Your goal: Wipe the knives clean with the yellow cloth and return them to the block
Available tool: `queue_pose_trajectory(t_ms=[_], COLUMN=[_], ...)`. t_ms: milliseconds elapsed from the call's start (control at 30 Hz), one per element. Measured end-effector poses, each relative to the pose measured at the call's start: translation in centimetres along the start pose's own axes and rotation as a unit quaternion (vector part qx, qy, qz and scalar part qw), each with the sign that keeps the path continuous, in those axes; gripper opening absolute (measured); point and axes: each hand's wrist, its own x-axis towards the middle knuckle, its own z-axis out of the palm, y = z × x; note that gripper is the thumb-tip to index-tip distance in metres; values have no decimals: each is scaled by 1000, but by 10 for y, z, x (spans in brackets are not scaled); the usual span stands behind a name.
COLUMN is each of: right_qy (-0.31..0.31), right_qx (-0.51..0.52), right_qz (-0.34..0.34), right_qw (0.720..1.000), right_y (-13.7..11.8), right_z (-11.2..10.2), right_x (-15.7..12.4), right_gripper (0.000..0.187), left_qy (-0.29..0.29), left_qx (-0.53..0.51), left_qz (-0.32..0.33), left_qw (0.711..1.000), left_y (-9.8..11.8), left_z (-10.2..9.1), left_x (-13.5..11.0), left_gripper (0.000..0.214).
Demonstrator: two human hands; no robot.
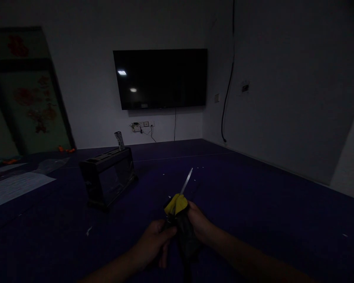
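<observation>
Low in the middle of the head view, a yellow and dark cloth is bunched around the lower part of a narrow, shiny knife blade. The blade slants up and to the right, its tip bare; any handle is hidden. My right hand is closed around the bundle from the right, its fingers mostly out of sight. On the left side, my left hand pinches the dark part of the cloth with its thumb on top. Poor light hides exactly what lies within the folds.
A black slotted stand with a patterned handle upright in it stands left on the dark blue floor surface. Paper and clear plastic lie farther left. A television hangs on the wall; a cable hangs right.
</observation>
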Motion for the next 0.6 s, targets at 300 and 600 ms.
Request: queue_pose_trajectory(t_ms=[300, 600], right_qy=[-18, -35], right_qx=[-26, -54], right_qz=[4, 9], right_qw=[999, 998], right_y=[-6, -8], right_z=[3, 7], right_x=[-3, -9], right_gripper=[32, 25], left_qy=[-29, -14], left_qx=[26, 26], left_qz=[-17, -17], left_qw=[999, 999], left_y=[-1, -3], left_z=[-10, -8], left_x=[0, 1], left_gripper=[47, 50])
